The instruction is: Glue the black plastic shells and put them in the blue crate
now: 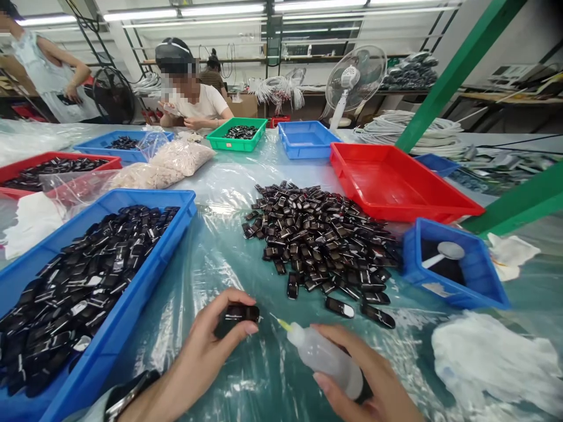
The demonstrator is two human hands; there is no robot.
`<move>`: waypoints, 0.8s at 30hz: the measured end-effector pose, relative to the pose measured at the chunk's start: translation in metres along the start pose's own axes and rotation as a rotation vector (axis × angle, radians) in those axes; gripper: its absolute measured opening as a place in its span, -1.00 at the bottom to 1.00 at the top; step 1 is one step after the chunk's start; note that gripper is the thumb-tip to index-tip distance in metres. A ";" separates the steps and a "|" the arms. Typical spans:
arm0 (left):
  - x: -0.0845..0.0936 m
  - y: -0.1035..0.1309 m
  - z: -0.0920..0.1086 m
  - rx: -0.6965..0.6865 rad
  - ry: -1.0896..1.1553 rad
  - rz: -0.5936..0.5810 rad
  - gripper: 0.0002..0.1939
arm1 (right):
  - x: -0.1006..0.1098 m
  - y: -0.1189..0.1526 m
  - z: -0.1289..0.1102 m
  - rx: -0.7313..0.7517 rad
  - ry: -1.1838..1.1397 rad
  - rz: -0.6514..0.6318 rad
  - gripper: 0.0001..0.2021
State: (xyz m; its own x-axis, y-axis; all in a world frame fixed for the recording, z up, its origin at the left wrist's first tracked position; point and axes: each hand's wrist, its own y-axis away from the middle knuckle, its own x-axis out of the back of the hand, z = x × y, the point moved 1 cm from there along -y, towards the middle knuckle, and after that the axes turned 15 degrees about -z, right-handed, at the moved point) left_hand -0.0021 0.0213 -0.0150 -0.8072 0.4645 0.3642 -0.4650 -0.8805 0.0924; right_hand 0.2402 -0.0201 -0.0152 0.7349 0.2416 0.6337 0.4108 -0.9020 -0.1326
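Observation:
Between its thumb and fingers, my left hand (215,328) pinches a small glossy black case (241,313) above the plastic-covered table. My right hand (365,369) is wrapped round a translucent squeeze bottle (328,357), whose thin yellow-based needle tip points up and left, a short gap from the case. Beyond both hands lies a heap of similar black cases (325,234), with a few loose ones at its near edge. On the left, a long blue tray (176,234) holds many more black cases.
Right of the heap are an empty red tray (396,181), a blue bin (457,287) with dark contents and a scoop, and a white cloth (492,357). Farther back stand a green tray (237,142), a blue tray (305,140) and a seated person (202,102).

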 end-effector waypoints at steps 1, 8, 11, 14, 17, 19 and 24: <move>0.000 0.001 0.000 -0.008 0.005 0.006 -0.83 | 0.000 0.000 0.001 0.019 0.028 -0.014 -0.63; -0.001 0.004 0.005 -0.082 0.025 -0.032 -0.88 | -0.003 0.004 0.004 0.062 0.088 -0.001 -0.54; -0.001 0.005 0.006 -0.122 0.019 -0.043 -0.89 | -0.004 0.004 0.004 0.069 0.112 -0.029 -0.52; -0.001 0.006 0.006 -0.170 0.004 -0.099 -0.85 | -0.003 0.004 0.004 0.091 0.112 -0.042 -0.49; -0.001 0.006 0.007 -0.201 -0.018 -0.123 -0.82 | -0.003 0.002 0.003 0.089 0.081 -0.028 -0.51; 0.000 0.007 0.006 -0.185 -0.028 -0.092 -0.84 | -0.003 0.002 0.003 0.068 0.062 -0.024 -0.51; 0.001 0.008 0.004 -0.155 -0.053 -0.026 -0.88 | -0.007 0.004 0.004 0.016 0.000 0.022 -0.55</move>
State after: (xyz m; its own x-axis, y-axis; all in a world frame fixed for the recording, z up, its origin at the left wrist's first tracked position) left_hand -0.0051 0.0138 -0.0104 -0.7755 0.4780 0.4125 -0.5397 -0.8409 -0.0402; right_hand 0.2389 -0.0239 -0.0232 0.7439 0.2218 0.6303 0.4030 -0.9014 -0.1584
